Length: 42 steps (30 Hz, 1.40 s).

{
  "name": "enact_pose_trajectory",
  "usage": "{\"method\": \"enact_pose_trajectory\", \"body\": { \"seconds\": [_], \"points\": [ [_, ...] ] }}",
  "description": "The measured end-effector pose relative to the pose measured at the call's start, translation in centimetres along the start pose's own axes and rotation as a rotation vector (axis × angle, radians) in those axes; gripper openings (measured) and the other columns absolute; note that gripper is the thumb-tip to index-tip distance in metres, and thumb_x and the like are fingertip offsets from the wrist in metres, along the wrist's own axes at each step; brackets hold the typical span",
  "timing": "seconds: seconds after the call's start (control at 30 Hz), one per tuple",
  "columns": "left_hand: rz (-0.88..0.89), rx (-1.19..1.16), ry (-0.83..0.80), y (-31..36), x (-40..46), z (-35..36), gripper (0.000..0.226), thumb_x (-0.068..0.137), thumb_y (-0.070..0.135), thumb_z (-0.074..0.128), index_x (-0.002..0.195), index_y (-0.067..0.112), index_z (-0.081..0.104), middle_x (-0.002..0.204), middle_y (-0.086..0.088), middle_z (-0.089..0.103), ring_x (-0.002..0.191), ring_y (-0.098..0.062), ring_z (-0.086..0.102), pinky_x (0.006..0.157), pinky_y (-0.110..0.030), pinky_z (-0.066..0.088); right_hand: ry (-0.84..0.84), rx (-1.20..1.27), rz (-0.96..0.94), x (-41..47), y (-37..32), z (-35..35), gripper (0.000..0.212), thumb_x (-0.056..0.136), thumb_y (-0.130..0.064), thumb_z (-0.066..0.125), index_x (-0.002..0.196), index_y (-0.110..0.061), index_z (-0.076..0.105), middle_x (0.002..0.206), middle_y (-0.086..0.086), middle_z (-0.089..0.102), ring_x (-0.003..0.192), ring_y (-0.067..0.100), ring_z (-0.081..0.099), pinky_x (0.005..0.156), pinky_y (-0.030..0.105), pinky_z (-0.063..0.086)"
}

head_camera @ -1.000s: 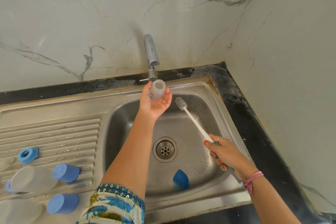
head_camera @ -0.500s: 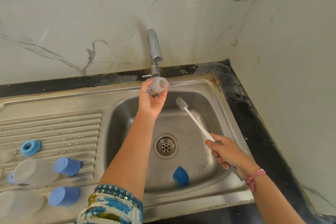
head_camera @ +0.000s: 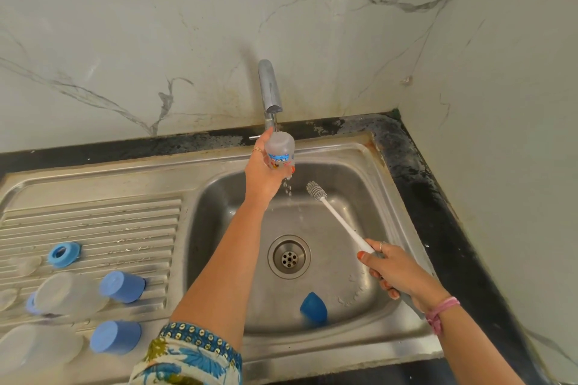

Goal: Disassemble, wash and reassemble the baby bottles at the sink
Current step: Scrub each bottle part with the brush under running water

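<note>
My left hand [head_camera: 262, 174] grips a small translucent bottle body [head_camera: 280, 149] with a printed label, turned mouth down just under the tap [head_camera: 269, 89]. Water drips from it into the steel sink basin [head_camera: 350, 297]. My right hand [head_camera: 394, 269] holds the white handle of a bottle brush [head_camera: 332, 212] over the basin, its grey bristle head pointing up toward the bottle but apart from it. A blue cap [head_camera: 313, 311] lies in the basin near the front.
On the ribbed drainboard [head_camera: 131, 228] at the left lie a blue screw ring [head_camera: 64, 254], two blue caps [head_camera: 122, 287] [head_camera: 115, 341], and two clear bottle bodies [head_camera: 70, 294] [head_camera: 37, 350]. The drain [head_camera: 289, 257] sits mid-basin. Marble walls close the back and right.
My left hand has tipped the bottle from sideways to mouth down and raised it closer to the tap; water now spills out. The brush has barely moved.
</note>
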<state>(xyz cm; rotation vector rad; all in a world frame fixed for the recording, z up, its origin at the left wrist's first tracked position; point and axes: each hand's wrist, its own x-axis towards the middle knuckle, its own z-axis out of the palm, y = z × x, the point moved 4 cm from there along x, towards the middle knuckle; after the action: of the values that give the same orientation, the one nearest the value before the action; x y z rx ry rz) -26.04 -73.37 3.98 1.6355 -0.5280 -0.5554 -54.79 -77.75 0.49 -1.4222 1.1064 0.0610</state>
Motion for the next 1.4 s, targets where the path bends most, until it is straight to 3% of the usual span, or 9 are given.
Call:
{"method": "enact_pose_trajectory", "body": {
  "seconds": [0.17,0.27,0.43,0.57,0.67,0.8,1.03,1.17,1.4],
  "points": [
    [0.028,0.047,0.053,1.0,-0.1,-0.1,0.086,0.074,-0.003,0.079,0.144,0.027,0.040,0.139,-0.004,0.050,0.120,-0.024,0.055,0.084,-0.032,0.058,-0.006,-0.008,-0.002,0.1,0.4,-0.6,0.039,0.098,-0.021,0.055,0.137,-0.022,0.050,0.072,0.008,0.048,0.046,0.011,0.036,0.040,0.025,0.032],
    [0.041,0.063,0.090,1.3,-0.4,-0.3,0.087,0.073,-0.002,0.081,0.143,0.029,0.040,0.138,-0.002,0.051,0.120,-0.023,0.055,0.090,-0.038,0.056,-0.004,-0.033,-0.005,0.3,0.3,-0.9,0.039,0.098,-0.020,0.055,0.137,-0.022,0.050,0.072,0.008,0.048,0.044,0.009,0.037,0.039,0.022,0.033],
    [0.107,0.144,0.101,2.4,-1.4,-0.8,0.083,0.072,0.002,0.082,0.141,0.022,0.040,0.130,-0.002,0.055,0.112,-0.021,0.059,0.085,-0.027,0.057,-0.034,-0.096,-0.060,0.1,-0.4,-1.2,0.033,0.098,-0.022,0.054,0.131,-0.026,0.051,0.070,0.007,0.046,0.044,0.009,0.036,0.039,0.023,0.031],
    [0.154,0.347,0.081,3.1,-2.5,-1.3,0.079,0.069,0.010,0.086,0.133,0.016,0.040,0.119,-0.001,0.057,0.101,-0.016,0.059,0.072,-0.008,0.048,-0.015,-0.411,-0.153,0.1,-1.4,-1.2,0.018,0.097,-0.029,0.055,0.114,-0.024,0.057,0.069,0.001,0.048,0.050,0.009,0.043,0.043,0.020,0.033],
    [-0.040,0.383,0.080,1.7,-3.7,-2.1,0.081,0.069,0.017,0.087,0.131,0.016,0.035,0.114,-0.002,0.055,0.102,-0.021,0.059,0.071,-0.019,0.049,-0.043,-0.450,-0.143,0.1,-1.6,-0.7,0.017,0.096,-0.030,0.056,0.109,-0.020,0.060,0.070,0.002,0.051,0.053,0.011,0.045,0.048,0.023,0.035],
    [-0.116,0.749,0.046,0.0,-6.1,-3.4,0.089,0.064,0.019,0.088,0.132,0.009,0.031,0.126,-0.015,0.045,0.111,-0.032,0.055,0.093,-0.041,0.050,0.016,-0.670,-0.186,0.0,-2.1,0.3,0.017,0.095,-0.034,0.056,0.107,-0.022,0.059,0.079,0.000,0.059,0.067,0.016,0.057,0.065,0.031,0.047],
    [-0.025,1.106,-0.068,1.7,-8.3,-5.4,0.085,0.076,0.006,0.076,0.141,0.003,0.022,0.132,-0.024,0.033,0.107,-0.044,0.057,0.081,-0.039,0.047,-0.073,-0.648,-0.199,-1.2,-3.6,3.4,0.016,0.096,-0.035,0.056,0.109,-0.025,0.056,0.070,0.001,0.051,0.053,0.013,0.045,0.049,0.025,0.036],
    [-0.060,1.234,-0.103,4.2,-8.2,-9.8,0.081,0.080,0.014,0.074,0.145,0.015,0.028,0.137,-0.025,0.029,0.108,-0.044,0.057,0.088,-0.043,0.048,-0.030,-0.619,-0.228,-2.0,-5.0,5.6,0.033,0.096,-0.034,0.056,0.114,-0.008,0.060,0.067,0.003,0.047,0.050,0.013,0.038,0.049,0.027,0.031],
    [-0.132,1.368,-0.029,10.1,-6.8,-23.1,0.074,0.065,0.033,0.085,0.127,0.007,0.053,0.125,-0.016,0.055,0.114,-0.034,0.055,0.095,-0.041,0.045,-0.014,-0.477,-0.266,-3.6,-7.0,10.7,0.025,0.094,-0.034,0.058,0.107,-0.013,0.061,0.068,0.005,0.047,0.049,0.013,0.039,0.043,0.026,0.033]
  ]
}}
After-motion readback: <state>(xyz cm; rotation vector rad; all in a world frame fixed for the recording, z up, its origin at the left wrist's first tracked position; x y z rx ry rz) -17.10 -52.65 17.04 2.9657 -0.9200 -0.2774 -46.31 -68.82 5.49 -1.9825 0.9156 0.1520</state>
